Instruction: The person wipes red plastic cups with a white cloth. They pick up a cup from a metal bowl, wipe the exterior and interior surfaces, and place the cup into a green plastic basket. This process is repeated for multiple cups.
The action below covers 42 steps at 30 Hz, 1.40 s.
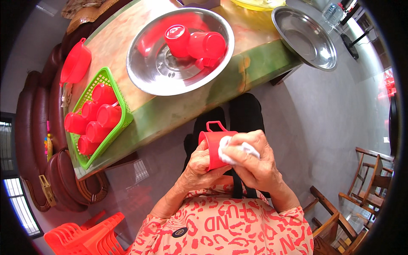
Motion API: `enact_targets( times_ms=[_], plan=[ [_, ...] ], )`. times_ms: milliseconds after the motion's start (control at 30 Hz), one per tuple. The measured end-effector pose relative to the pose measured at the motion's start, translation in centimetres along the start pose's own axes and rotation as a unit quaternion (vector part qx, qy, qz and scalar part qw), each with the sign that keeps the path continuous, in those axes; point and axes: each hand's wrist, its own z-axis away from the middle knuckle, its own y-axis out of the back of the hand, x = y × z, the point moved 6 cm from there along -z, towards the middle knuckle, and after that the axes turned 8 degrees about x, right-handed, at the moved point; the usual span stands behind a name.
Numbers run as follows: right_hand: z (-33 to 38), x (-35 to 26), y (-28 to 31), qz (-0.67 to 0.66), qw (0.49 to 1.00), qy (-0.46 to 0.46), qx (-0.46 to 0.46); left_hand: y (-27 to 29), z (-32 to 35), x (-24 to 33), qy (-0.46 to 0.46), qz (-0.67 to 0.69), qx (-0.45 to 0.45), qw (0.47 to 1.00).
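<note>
A red plastic mug (213, 149) lies on its side above my lap, its handle pointing away from me. My left hand (199, 165) is wrapped round its left end, some fingers at or inside the rim. With my right hand (255, 160) I press a bunched white cloth (229, 151) against the right end of the mug. On the table, a large steel basin (146, 80) contains a few more red mugs (207, 44). To its left, a green plastic basket (124, 111) holds several red mugs (97, 131), mostly upside down.
The marble-patterned table (157, 117) stands in front of me. A red plastic basin (77, 63) lies at its left edge, and a second steel basin (297, 36) overhangs the right corner. Red plastic stools (85, 233) are at lower left, wooden chairs (335, 221) at lower right, a leather sofa (38, 136) far left.
</note>
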Motion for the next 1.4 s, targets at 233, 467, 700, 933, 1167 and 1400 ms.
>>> enact_targets(
  times_ms=[233, 467, 700, 933, 1167, 1400],
  plan=[
    [1.3, 5.7, -0.7, -0.205, 0.932, -0.298, 0.029, 0.1, 0.4, 0.4, 0.024, 0.043, -0.022, 0.999],
    [1.2, 2.2, 0.0, -0.067, 0.993, -0.08, 0.059, 0.5, 1.9, -2.5, 0.187, 0.176, 0.066, 0.964],
    [1.4, 0.6, -0.3, 0.011, 0.998, 0.019, 0.053, 0.2, 1.9, -3.2, 0.229, 0.273, 0.065, 0.932],
    [2.3, 5.2, 2.8, 0.098, 0.99, -0.053, 0.088, -4.8, -0.7, -6.3, 0.15, 0.17, -0.037, 0.973],
    [6.1, 6.5, 1.4, 0.156, 0.985, -0.043, 0.057, -7.2, 1.5, -11.1, 0.156, 0.107, -0.046, 0.981],
    [6.4, 6.7, 1.1, 0.151, 0.986, -0.05, 0.055, -6.3, 1.3, -9.0, 0.356, 0.308, 0.004, 0.882]
  ],
)
